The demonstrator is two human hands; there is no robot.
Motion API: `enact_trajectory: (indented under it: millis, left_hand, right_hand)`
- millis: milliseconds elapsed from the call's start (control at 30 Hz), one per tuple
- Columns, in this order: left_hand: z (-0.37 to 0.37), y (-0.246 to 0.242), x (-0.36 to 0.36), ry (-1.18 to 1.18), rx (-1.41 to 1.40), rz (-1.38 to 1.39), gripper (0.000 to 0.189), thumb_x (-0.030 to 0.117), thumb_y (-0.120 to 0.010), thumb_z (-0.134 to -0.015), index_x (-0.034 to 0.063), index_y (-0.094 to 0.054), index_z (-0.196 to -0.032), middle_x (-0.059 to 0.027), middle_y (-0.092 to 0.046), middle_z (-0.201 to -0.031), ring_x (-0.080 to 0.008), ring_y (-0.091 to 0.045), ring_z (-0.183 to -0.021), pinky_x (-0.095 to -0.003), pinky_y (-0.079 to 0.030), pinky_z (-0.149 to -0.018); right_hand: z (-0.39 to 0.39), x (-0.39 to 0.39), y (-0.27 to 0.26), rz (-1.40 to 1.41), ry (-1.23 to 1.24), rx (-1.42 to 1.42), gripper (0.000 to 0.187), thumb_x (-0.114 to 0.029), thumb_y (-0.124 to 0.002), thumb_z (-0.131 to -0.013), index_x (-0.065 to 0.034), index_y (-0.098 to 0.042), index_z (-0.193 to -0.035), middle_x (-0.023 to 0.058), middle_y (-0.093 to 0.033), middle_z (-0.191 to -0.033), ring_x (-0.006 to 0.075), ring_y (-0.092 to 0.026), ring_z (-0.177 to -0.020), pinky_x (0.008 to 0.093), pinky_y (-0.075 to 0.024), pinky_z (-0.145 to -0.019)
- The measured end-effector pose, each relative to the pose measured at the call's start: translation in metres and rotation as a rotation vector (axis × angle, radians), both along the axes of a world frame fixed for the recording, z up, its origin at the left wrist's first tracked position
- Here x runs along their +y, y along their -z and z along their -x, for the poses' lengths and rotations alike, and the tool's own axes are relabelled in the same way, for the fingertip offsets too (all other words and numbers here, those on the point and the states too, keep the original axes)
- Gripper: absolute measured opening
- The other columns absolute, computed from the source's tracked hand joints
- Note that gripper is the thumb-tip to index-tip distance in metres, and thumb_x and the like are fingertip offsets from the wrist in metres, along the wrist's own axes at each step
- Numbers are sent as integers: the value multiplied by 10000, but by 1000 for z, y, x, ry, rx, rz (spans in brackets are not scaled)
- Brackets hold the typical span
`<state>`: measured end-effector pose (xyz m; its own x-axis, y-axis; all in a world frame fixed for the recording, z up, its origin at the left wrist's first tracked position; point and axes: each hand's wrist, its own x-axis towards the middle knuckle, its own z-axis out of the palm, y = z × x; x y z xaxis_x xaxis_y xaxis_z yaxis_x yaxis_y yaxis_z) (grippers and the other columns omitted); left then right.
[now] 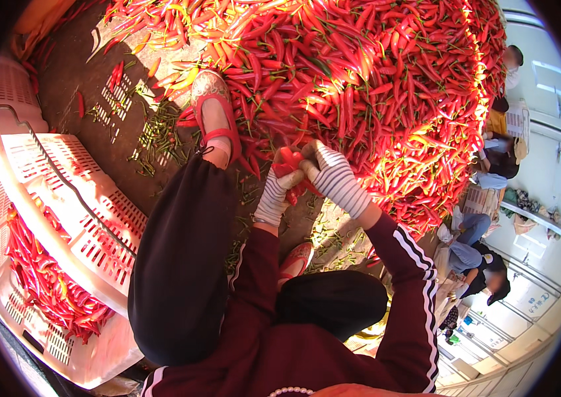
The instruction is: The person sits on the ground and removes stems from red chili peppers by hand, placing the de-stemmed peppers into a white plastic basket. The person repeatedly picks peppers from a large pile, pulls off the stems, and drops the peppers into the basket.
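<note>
In front of my knees, my left hand [280, 186], in a striped glove with bare fingertips, grips a small bunch of red chili peppers [289, 160]. More red shows below its thumb. My right hand [332, 173], gloved the same way, meets the left at the bunch, its thumb and fingers pinched on a pepper there. The fingers partly hide that pepper. Just beyond both hands rises a large heap of red chili peppers [340, 79] with green stems, a few of them orange or yellow.
On my left stands a pale plastic crate [111, 347] with a wire handle [62, 173], holding red chili peppers [52, 278]. Green stems [161, 131] litter the brown floor [69, 99] around my red shoes [213, 106]. Several people [483, 278] sit along the heap's right side.
</note>
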<state>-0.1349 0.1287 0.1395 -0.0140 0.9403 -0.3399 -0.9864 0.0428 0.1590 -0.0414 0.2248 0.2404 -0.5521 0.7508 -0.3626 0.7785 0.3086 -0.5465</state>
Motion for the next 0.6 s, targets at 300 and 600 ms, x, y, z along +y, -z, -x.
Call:
enact_trajectory:
  millis: [300, 600]
  left_hand:
    - [4, 53, -18, -75, -59, 293, 139, 210, -732, -879, 107, -639, -873, -11, -633, -677, -172, -632, -593, -329, -509, -520]
    - [-2, 34, -3, -252, -448, -25, 418, 179, -690, -906, 122, -531, -1288, -92, -623, -1154, -296, -622, -1090, -475, -547, -924]
  right_hand:
    - [55, 76, 85, -712, -291, -657, 335, -317, -726, -790, -111, -657, -1045, 90, -640, -993, 271, -624, -958, 442, -486, -810]
    - [-11, 11, 5, -522, -465, -719, 310, -381, -698, -849, -93, -645, -951, 101, -611, -874, 258, -616, -839, 418, -471, -735]
